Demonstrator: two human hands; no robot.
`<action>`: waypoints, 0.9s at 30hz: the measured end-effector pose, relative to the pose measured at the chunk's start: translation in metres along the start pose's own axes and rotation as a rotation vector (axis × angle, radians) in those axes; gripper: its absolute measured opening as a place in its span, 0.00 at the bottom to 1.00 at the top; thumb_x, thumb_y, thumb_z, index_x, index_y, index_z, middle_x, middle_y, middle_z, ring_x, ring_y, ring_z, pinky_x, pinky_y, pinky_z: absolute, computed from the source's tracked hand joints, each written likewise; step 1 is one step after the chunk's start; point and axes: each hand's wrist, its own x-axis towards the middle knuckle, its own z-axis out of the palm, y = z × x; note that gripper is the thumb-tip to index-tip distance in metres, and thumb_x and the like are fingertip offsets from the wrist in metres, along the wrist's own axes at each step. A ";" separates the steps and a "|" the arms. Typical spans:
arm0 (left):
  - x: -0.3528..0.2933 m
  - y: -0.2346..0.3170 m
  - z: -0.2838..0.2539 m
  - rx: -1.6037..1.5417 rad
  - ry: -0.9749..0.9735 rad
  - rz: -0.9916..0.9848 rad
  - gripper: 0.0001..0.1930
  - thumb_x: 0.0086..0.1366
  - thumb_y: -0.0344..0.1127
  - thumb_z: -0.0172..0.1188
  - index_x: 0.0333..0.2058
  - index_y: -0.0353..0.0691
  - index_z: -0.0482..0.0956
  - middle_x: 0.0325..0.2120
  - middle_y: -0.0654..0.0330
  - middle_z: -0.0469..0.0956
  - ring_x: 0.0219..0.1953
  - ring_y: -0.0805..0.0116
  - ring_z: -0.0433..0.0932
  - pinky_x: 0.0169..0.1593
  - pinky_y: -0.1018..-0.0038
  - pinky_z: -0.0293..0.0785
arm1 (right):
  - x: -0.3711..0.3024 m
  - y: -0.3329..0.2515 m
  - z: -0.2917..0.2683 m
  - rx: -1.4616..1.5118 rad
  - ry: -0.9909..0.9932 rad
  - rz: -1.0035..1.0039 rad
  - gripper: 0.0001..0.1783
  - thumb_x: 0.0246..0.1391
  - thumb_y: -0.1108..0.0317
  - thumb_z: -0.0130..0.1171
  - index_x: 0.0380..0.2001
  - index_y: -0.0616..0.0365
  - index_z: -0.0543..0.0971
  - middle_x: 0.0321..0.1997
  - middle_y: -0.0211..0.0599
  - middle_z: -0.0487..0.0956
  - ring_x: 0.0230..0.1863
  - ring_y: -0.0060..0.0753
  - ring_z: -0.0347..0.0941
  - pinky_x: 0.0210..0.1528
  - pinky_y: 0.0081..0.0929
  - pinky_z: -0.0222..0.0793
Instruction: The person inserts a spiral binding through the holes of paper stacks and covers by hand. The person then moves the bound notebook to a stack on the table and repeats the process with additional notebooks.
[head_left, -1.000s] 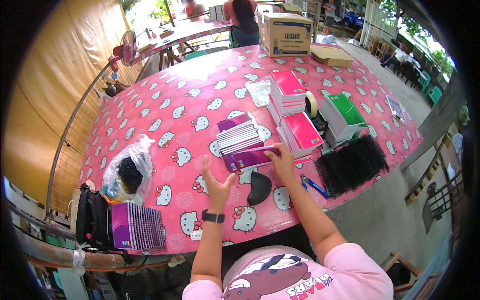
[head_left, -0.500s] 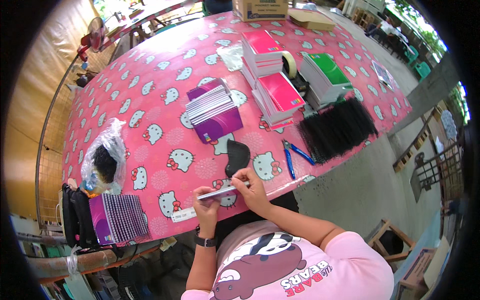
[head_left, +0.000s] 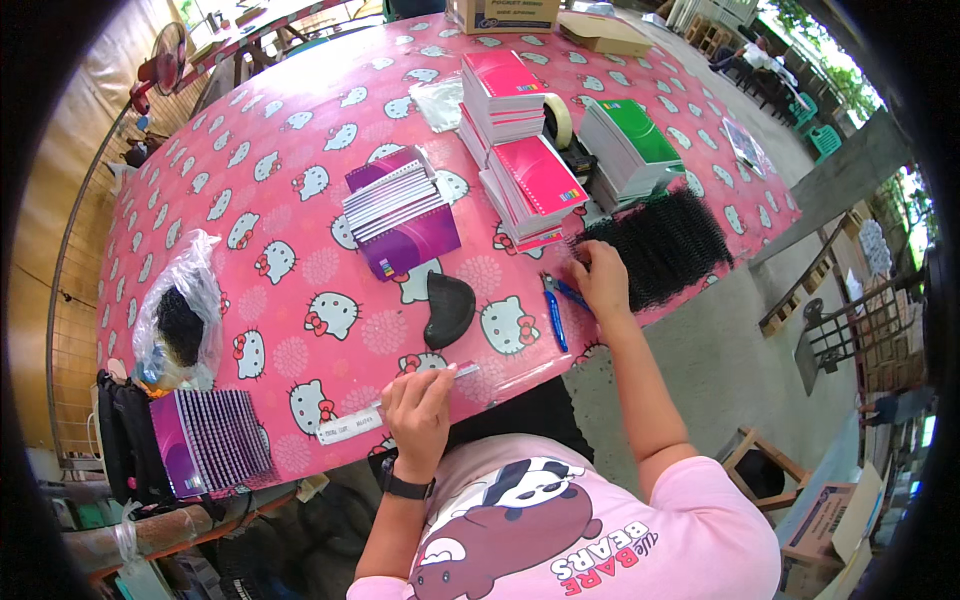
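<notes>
My left hand (head_left: 418, 410) is closed around a thin notebook (head_left: 467, 370), seen almost edge-on above the near table edge. My right hand (head_left: 603, 282) is at the left end of a pile of black spiral binding coils (head_left: 665, 245), its fingers bent and pressed together; what is between them, if anything, is hidden. Just below that hand lie blue-handled cutting pliers (head_left: 556, 318), partly covered by it. A dark, rounded flat pad (head_left: 449, 310) rests between the hands. Beyond it is a stack of purple notebooks (head_left: 405, 225). A white strip (head_left: 350, 426) lies beside my left hand.
Pink notebooks (head_left: 540, 178) and green notebooks (head_left: 635, 145) stand in stacks, with a tape roll (head_left: 557, 122) between them. Bound purple notebooks (head_left: 212, 440) and a plastic bag with black contents (head_left: 182, 325) are at left. A cardboard box (head_left: 505, 14) stands at the far edge.
My right hand has let go of the notebook and moved right to the black coils. My left hand keeps the notebook, now turned more palm-down. The whole view has shifted slightly.
</notes>
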 end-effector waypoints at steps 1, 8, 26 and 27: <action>0.001 0.001 -0.001 -0.009 0.000 -0.005 0.10 0.51 0.26 0.63 0.34 0.44 0.81 0.28 0.65 0.76 0.32 0.64 0.73 0.38 0.69 0.64 | -0.001 0.004 0.003 -0.069 -0.039 -0.008 0.12 0.43 0.64 0.63 0.30 0.61 0.78 0.32 0.42 0.74 0.39 0.47 0.70 0.41 0.40 0.68; 0.005 -0.001 -0.001 -0.042 0.024 -0.011 0.10 0.50 0.29 0.65 0.33 0.45 0.82 0.27 0.66 0.75 0.32 0.65 0.71 0.37 0.69 0.62 | 0.004 0.014 0.011 -0.170 -0.112 -0.038 0.11 0.47 0.65 0.58 0.32 0.61 0.78 0.35 0.47 0.76 0.42 0.51 0.71 0.44 0.43 0.68; 0.007 -0.004 -0.003 -0.038 -0.111 -0.038 0.11 0.49 0.32 0.65 0.35 0.48 0.82 0.26 0.67 0.73 0.32 0.66 0.70 0.37 0.69 0.60 | -0.056 -0.095 -0.039 0.723 -0.751 -0.252 0.12 0.48 0.75 0.60 0.39 0.57 0.79 0.32 0.36 0.73 0.36 0.34 0.71 0.38 0.28 0.66; 0.007 -0.005 -0.003 -0.037 -0.110 -0.037 0.11 0.49 0.32 0.65 0.35 0.48 0.82 0.26 0.67 0.73 0.32 0.66 0.70 0.37 0.69 0.60 | -0.057 -0.092 -0.035 0.711 -0.739 -0.300 0.13 0.47 0.76 0.60 0.39 0.57 0.79 0.32 0.35 0.74 0.36 0.33 0.70 0.38 0.27 0.66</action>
